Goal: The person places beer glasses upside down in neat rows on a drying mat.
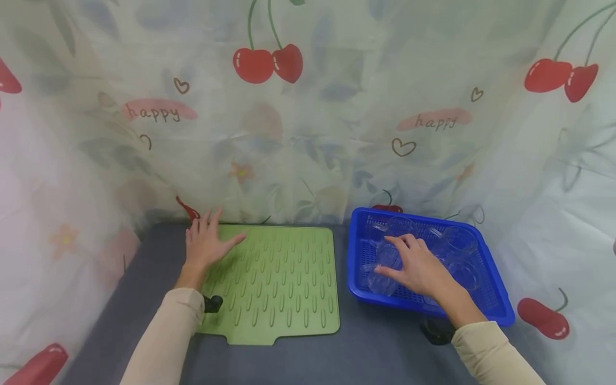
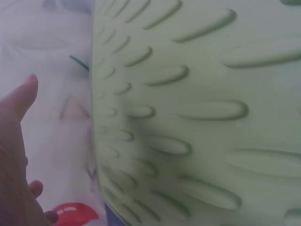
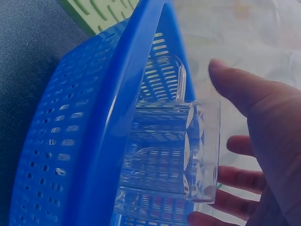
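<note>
My left hand is over the far left corner of a green drying mat with raised oval ridges, its fingers spread and thumb out to the right. In the left wrist view the thumb and some fingertips show beside the mat's edge, holding nothing. On the right, my right hand reaches over a blue plastic basket of clear glass mugs. The right wrist view has one faceted mug, its handle toward the thumb side. Thumb and fingers stand apart around its end, fingertips close to the glass.
Grey cloth covers the table. Behind it and along both sides hangs a pale curtain printed with cherries and the word happy. Several more clear mugs fill the basket's right side. A dark strap-like camera piece sits under the right wrist.
</note>
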